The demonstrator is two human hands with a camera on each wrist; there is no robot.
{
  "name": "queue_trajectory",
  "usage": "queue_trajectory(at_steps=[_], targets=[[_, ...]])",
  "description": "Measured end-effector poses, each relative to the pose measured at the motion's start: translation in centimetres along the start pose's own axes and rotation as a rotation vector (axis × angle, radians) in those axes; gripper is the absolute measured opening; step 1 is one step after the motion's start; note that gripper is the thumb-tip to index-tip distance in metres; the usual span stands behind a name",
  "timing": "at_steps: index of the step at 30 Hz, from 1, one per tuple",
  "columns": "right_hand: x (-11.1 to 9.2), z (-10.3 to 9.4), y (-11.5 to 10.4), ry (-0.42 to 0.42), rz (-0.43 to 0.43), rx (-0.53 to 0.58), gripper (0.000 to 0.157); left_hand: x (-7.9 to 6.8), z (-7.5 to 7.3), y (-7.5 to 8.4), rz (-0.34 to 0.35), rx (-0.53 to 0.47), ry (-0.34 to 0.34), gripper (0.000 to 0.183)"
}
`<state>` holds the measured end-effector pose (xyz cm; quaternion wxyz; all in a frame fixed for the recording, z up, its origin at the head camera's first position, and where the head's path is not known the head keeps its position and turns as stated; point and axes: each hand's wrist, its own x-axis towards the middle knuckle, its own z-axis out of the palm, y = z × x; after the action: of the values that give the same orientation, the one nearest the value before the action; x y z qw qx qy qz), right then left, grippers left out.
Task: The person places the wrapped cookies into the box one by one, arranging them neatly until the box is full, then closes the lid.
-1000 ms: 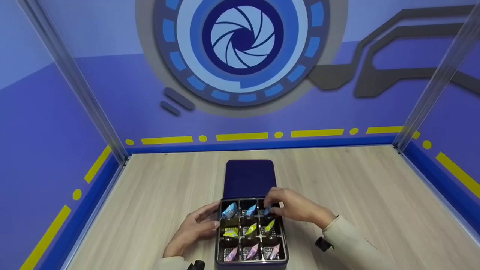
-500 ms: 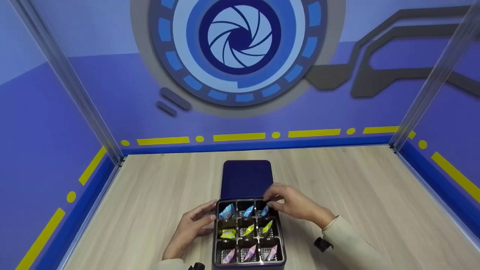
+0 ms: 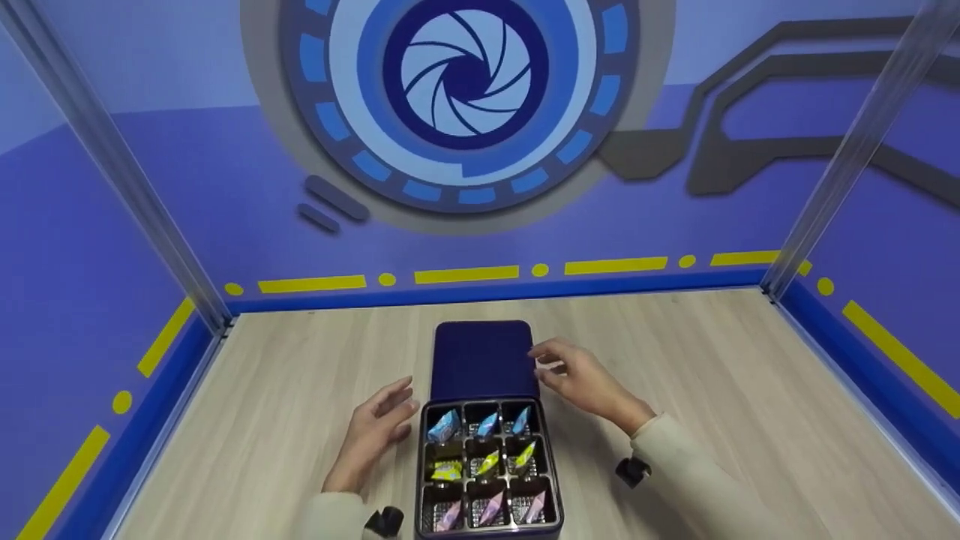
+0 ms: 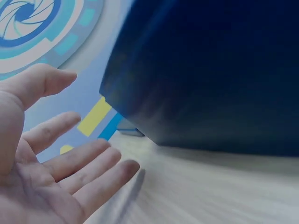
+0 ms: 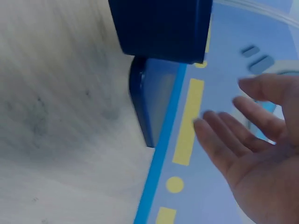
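A dark blue box (image 3: 487,532) holds a black divided tray with one wrapped candy per compartment. Blue candies (image 3: 444,426) fill the back row, yellow ones (image 3: 448,470) the middle and pink ones (image 3: 492,508) the front. Directly behind the box lies its flat dark blue lid (image 3: 484,360). Just off the box's left side is my left hand (image 3: 371,431), fingers relaxed and holding nothing; the left wrist view shows its palm facing the box wall (image 4: 201,84). My right hand (image 3: 589,381) hovers by the lid's right edge, its fingers loosely bent around nothing.
The box and lid rest on a light wood table (image 3: 315,352). Blue and purple printed panels (image 3: 187,187) wall it in at the back and both sides, with metal posts (image 3: 142,180) at the corners.
My right hand has left the back-right blue candy in its compartment and moved up beside the lid. My left hand has come away from the box's side. The view has shifted slightly.
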<state>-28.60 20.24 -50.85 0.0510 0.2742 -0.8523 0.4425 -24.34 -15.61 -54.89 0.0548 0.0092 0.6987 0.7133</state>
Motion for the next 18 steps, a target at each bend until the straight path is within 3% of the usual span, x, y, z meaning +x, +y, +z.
queue_trajectory(at_steps=[4, 8, 13, 18], targets=[[0.8, 0.5, 0.7, 0.072, 0.023, -0.051, 0.027, 1.6, 0.2, 1.3, 0.004, 0.036, -0.024, 0.065], [1.7, 1.1, 1.1, 0.093, 0.121, -0.097, 0.032, 3.4, 0.3, 2.1, -0.023, 0.069, -0.009, 0.071], [2.8, 1.9, 1.5, 0.046, 0.271, -0.133, 0.049, 5.4, 0.5, 2.3, -0.075, 0.129, -0.007, 0.079], [3.5, 2.6, 2.0, -0.003, 0.395, -0.174, 0.063, 6.9, 0.9, 2.0, -0.100, 0.086, -0.097, 0.081]])
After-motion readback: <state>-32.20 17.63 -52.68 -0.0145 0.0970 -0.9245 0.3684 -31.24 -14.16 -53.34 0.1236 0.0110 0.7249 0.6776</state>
